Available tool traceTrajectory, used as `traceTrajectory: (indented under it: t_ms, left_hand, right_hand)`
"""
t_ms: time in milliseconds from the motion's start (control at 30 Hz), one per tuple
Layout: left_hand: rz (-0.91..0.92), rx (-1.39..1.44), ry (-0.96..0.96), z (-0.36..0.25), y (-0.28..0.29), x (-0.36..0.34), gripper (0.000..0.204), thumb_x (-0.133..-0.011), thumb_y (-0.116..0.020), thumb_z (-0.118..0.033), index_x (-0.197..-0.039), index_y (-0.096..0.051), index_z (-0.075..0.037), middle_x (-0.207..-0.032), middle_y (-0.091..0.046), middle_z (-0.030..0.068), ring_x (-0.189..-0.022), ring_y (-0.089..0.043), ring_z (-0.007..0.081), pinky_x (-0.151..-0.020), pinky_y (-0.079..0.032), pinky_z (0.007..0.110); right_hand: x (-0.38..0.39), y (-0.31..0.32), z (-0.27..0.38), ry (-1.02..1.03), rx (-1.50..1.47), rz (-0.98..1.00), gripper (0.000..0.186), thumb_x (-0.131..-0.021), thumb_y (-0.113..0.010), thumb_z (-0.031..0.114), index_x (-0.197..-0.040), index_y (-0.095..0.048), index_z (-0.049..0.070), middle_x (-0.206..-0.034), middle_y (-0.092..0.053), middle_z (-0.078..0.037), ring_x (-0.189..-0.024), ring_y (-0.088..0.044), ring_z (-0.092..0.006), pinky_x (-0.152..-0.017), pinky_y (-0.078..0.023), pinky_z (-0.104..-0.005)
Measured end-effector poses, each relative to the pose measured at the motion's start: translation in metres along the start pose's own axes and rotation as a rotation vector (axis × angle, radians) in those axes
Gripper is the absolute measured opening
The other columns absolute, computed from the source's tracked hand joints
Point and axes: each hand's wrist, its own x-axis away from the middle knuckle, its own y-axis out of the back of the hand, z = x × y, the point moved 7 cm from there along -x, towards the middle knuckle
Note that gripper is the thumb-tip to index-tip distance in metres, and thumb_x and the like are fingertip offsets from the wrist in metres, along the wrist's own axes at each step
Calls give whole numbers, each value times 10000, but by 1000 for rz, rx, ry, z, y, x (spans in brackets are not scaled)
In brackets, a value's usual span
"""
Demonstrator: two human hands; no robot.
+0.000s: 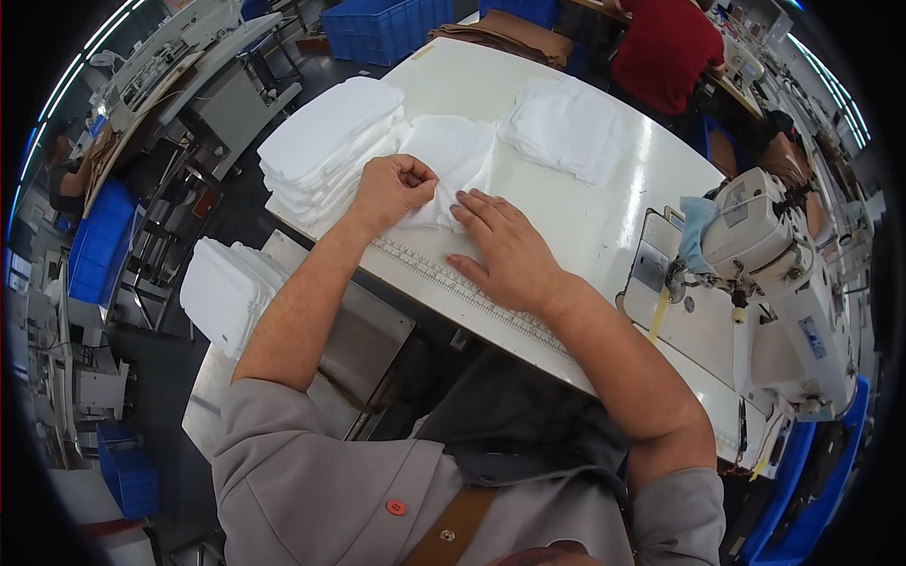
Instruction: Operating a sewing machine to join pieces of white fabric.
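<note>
A white fabric piece [453, 141] lies on the white sewing table [576, 222], its near part under and between my hands. My left hand [392, 193] pinches the near edge of this cloth, thumb against curled fingers. Beside it, my right hand [505, 245] lies with fingers stretched out, the fingertips touching the cloth's right side and the thumb apart. Left of the cloth rises a tall stack of folded white fabric pieces [326, 127]. A lower pile of white pieces [564, 127] sits farther right on the table.
On the right stands a sewing machine [755, 231] with a light blue cloth [696, 231] on it. A ruler strip [472, 292] runs along the near table edge. More white pieces [226, 288] rest on a lower surface at left. A person in red [665, 52] sits beyond the table.
</note>
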Motion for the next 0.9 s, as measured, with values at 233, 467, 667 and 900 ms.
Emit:
traceTrajectory:
  t_ms: [233, 467, 667, 900]
  left_hand:
    - [-77, -360, -244, -43, 2, -2, 82, -821, -783, -27, -889, -749, 2, -834, -724, 38, -710, -641, 89, -666, -533, 244]
    - [-34, -494, -251, -71, 17, -16, 133, -771, -784, -33, -900, -776, -2, -784, -733, 39, -686, -636, 93, -638, -507, 254]
    - [7, -147, 14, -40, 31, -32, 160, -888, -793, -127, -965, -766, 10, -786, -708, 5, -677, -602, 66, -630, -468, 211]
    - [-445, 824, -94, -107, 85, -88, 126, -972, -727, -119, -1007, -735, 1, -853, -693, 6, -744, -615, 81, -649, -475, 232]
  right_hand:
    - [0, -2, 0, 16, 3, 16, 638, -1035, -574, 439, -1462, -521, -32, -1574, -467, -223, -1507, -386, -359, -1274, -274, -465]
    - [2, 3, 1, -3, -11, 12, 627, -1025, -586, 438, -1441, -539, -29, -1548, -490, -223, -1495, -402, -362, -1271, -285, -467]
    - [0, 4, 3, 8, -10, -6, 605, -1018, -602, 431, -1407, -565, -30, -1538, -500, -219, -1482, -417, -359, -1258, -307, -467]
    - [1, 4, -2, -25, 3, -13, 595, -1016, -606, 446, -1395, -581, -12, -1525, -512, -211, -1469, -432, -355, -1249, -322, -460]
